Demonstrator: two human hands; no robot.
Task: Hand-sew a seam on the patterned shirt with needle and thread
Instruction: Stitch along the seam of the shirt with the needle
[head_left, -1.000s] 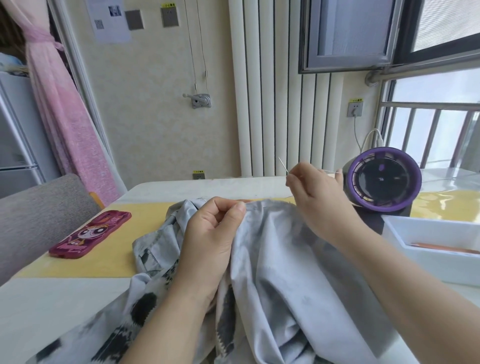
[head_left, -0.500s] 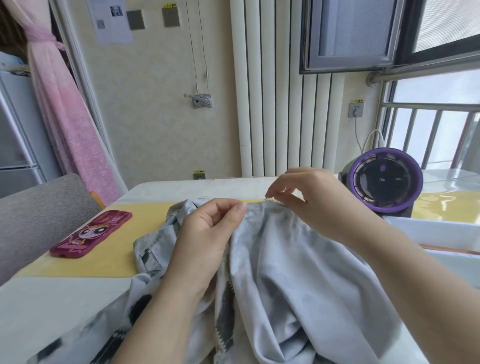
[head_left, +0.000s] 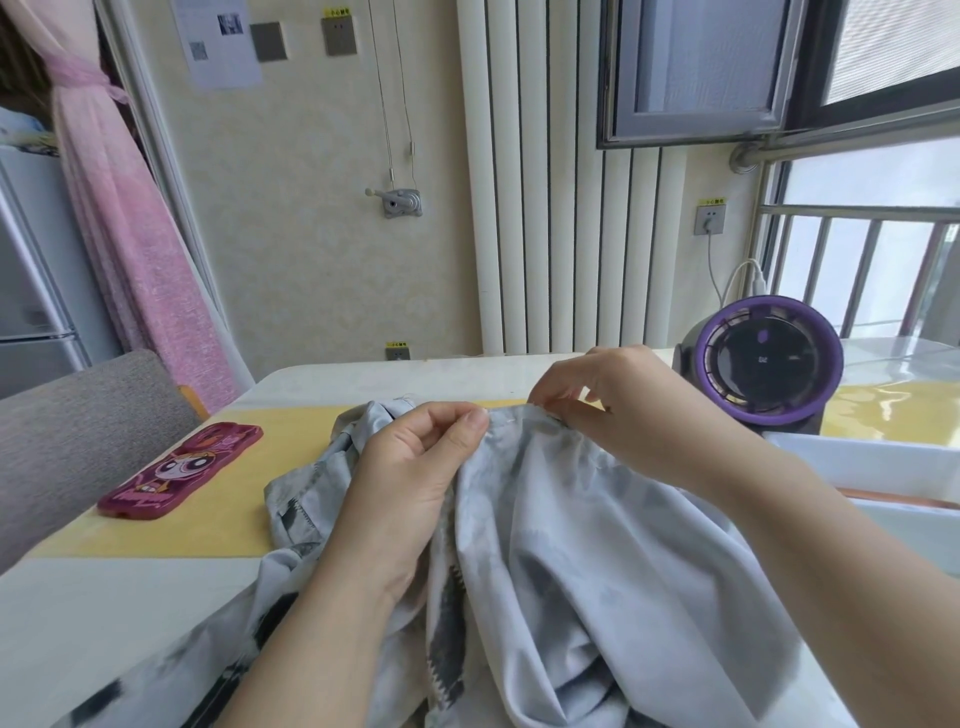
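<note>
- Our shirt (head_left: 571, 545) lies in a heap on the table (head_left: 363, 376). Its top edge is lifted up between our two hands.
- Our left hand (head_left: 415, 467) pinches that edge with the thumb and first finger. The other fingers are curled in. We think it pulls the cloth tight so the edge is flat for a stitch.
- Our right hand (head_left: 623, 415) is just beside it on the same edge. Its fingers are bent, and the tips pinch the cloth. The needle is too small to see, so we guess it sits under those tips.
- Only a short bit of edge shows between the hands, so it should not flop about.
- A pink phone (head_left: 182, 470) lies off to the left, well apart from the shirt.
- A purple fan (head_left: 761, 358) and a white box (head_left: 872, 457) sit on the right, behind our right arm.
</note>
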